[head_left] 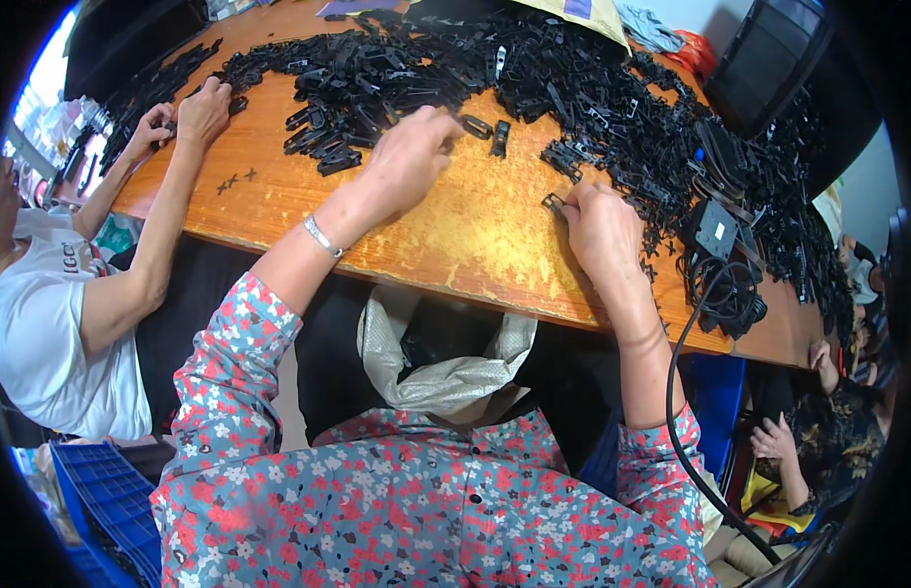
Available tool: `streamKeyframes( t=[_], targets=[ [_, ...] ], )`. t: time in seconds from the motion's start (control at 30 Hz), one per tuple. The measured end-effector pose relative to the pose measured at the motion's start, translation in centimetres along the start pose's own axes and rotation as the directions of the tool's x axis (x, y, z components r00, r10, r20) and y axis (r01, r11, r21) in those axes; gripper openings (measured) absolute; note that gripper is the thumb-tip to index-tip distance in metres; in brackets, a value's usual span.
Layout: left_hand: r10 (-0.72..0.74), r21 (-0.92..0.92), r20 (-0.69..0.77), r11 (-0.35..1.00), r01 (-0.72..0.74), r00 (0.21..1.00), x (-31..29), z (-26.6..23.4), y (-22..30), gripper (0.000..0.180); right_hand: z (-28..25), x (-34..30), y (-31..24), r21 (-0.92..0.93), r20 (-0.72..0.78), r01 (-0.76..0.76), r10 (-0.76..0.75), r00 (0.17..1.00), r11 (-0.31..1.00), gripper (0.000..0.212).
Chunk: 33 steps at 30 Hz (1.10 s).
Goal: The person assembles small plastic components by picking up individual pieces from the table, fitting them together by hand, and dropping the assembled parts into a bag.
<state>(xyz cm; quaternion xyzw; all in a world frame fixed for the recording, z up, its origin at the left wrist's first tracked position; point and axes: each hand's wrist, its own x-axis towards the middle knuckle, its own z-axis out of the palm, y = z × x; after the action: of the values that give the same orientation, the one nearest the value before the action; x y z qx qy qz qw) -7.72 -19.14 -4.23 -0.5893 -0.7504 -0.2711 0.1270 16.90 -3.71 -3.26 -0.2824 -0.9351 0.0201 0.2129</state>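
Observation:
My left hand is over the middle of the table, its fingers curled and slightly blurred. At its fingertips is a small black loop-shaped plastic part. Just right of that, a black plastic part with a shiny spot lies by itself on the wood. Farther right and nearer to me, my right hand pinches a small black frame-shaped plastic part between thumb and fingers. Beyond both hands spreads a big heap of black plastic parts, which runs down the right side.
A black box with a coiled cable sits on the table's right. Small black cross-shaped pieces lie at left. A co-worker's hands handle parts beside me. A pale woven sack hangs below the table edge. Another person sits at right.

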Motion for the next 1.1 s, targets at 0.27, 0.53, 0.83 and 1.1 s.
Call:
streamKeyframes(
  t=[0.27,0.53,0.83,1.1],
  targets=[
    [0.043,-0.359,-0.056,0.931,-0.06,0.998,-1.5,-0.3,2.6,0.046,-0.5,-0.9,-2.0,0.112,-0.081,0.103,-0.094,0.992,0.988,0.008],
    [0.085,-0.232,-0.042,0.968,-0.092,0.995,-2.3,0.3,1.7,0.032,0.0,-1.2,-2.6,0.117,-0.006,0.122,-0.122,0.993,0.986,0.012],
    [-0.212,-0.831,0.26,0.447,0.33,0.942,-3.7,-1.2,4.7,0.034,-1.7,-1.4,-4.5,0.516,0.057,-0.106,0.089,0.994,0.85,0.012],
    [-0.089,-0.821,0.502,-0.363,0.441,0.86,-4.8,-1.6,5.7,0.033,-3.1,-1.8,-5.3,0.518,-0.219,0.194,-0.09,0.972,0.833,0.008]
  ],
)
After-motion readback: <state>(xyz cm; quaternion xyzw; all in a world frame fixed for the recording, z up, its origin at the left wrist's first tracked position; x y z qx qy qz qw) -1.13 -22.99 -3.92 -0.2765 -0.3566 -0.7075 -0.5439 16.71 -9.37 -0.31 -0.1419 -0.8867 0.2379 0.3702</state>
